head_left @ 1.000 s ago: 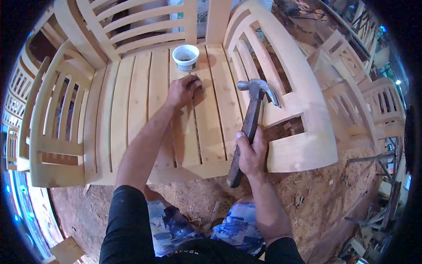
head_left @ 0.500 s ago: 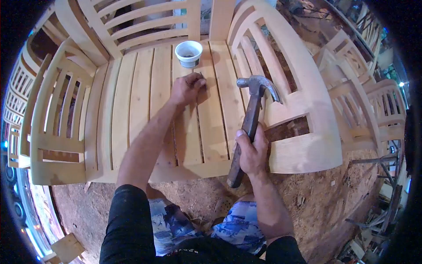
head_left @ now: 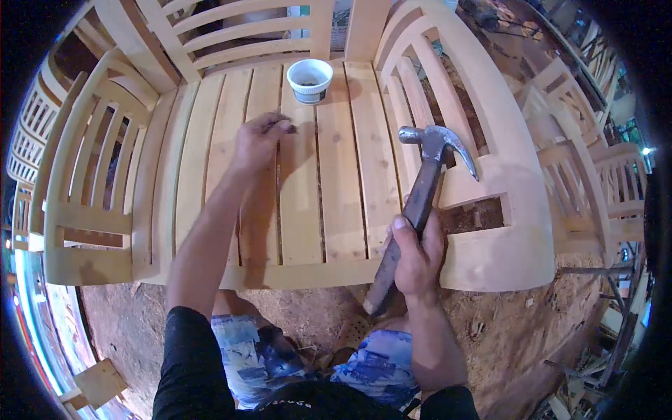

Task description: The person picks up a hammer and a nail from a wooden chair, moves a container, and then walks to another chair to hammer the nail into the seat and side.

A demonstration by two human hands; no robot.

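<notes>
My right hand (head_left: 418,257) is wrapped round the wooden handle of a claw hammer (head_left: 423,178). The hammer's metal head points up and away, over the right side of a pale wooden slatted bench (head_left: 341,175). Above the seat slats, my left hand (head_left: 257,143) has its fingers pinched together. A small dark bit shows at the fingertips, too small to name. Beyond that hand, a white tub (head_left: 309,80) stands on the slats near the backrest, with some dark contents at its bottom.
Slatted armrests flank the seat, one on the left (head_left: 94,175) and one on the right (head_left: 483,154). More unfinished wooden chairs (head_left: 577,168) stand to the right. Sawdust covers the ground (head_left: 504,329), and a small wooden block (head_left: 100,383) sits at lower left.
My left hand has moved left, away from the tub, still pinched. The hammer in my right hand has shifted slightly right and down. The view has shifted a little.
</notes>
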